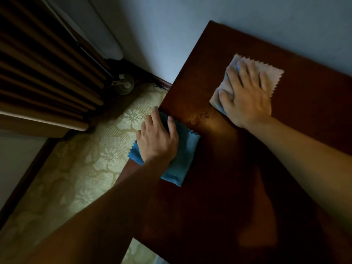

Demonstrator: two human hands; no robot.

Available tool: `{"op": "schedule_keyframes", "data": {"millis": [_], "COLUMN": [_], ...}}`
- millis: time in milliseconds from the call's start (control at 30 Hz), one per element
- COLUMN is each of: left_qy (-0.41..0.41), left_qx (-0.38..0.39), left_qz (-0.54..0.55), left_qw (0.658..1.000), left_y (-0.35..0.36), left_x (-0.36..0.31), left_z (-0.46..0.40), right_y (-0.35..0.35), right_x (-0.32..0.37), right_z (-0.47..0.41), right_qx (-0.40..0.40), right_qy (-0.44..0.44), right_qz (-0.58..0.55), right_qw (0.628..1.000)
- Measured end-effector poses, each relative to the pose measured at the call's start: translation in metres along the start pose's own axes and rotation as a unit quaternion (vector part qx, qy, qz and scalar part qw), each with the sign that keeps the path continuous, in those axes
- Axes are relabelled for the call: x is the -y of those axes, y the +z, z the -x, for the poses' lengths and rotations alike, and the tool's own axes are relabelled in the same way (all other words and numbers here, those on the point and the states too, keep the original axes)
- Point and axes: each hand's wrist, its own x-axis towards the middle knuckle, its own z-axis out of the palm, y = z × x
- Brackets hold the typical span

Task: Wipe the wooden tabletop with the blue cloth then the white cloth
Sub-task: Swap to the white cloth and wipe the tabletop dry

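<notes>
Left hand (157, 139) flat on blue cloth (178, 159) overhanging the wooden tabletop (219, 187) edge mid-frame, right hand (245, 94) spread on white cloth (247, 80) upper right: risk of blue cloth slipping floorward.

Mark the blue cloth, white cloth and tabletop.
blue cloth (185, 149): head view, on its bare right part beside the hand.
white cloth (271, 77): head view, on its far right corner.
tabletop (219, 168): head view, bare wood between the arms.

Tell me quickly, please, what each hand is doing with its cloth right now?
Left hand: open, pressed flat on the blue cloth at the tabletop edge.
Right hand: open, fingers spread flat on the white cloth.
</notes>
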Motion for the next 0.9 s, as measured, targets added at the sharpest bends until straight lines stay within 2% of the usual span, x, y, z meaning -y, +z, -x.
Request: {"op": "schedule_keyframes", "data": {"millis": [200, 267, 433, 667, 733, 900], "left_qy": [0.000, -0.001, -0.005, -0.007, -0.007, -0.013], "left_qx": [0.004, 0.006, 0.009, 0.009, 0.013, 0.025], "left_qz": [-0.005, -0.005, -0.006, -0.001, -0.004, -0.003], "left_qw": [1.000, 1.000, 1.000, 1.000, 1.000, 1.000], "left_y": [-0.001, -0.001, 0.000, 0.001, 0.001, -0.001], "left_x": [-0.002, -0.001, -0.003, -0.002, -0.002, -0.003], "left_z": [0.000, 0.000, -0.001, -0.001, -0.001, -0.002], "right_y": [-0.003, -0.002, 0.002, 0.003, 0.002, -0.001], "right_x": [0.028, 0.048, 0.091, 0.084, 0.080, 0.067], "right_z": [-0.002, 0.003, 0.029, 0.016, -0.002, -0.064], "right_qx": [0.027, 0.039, 0.048, 0.044, 0.042, 0.027], "right_qy": [0.084, 0.082, -0.008, -0.116, -0.106, -0.009], "right_qz": [-0.010, -0.009, 0.022, 0.056, 0.057, 0.032], "right_qw": [0.996, 0.996, 0.999, 0.991, 0.992, 0.999]}}
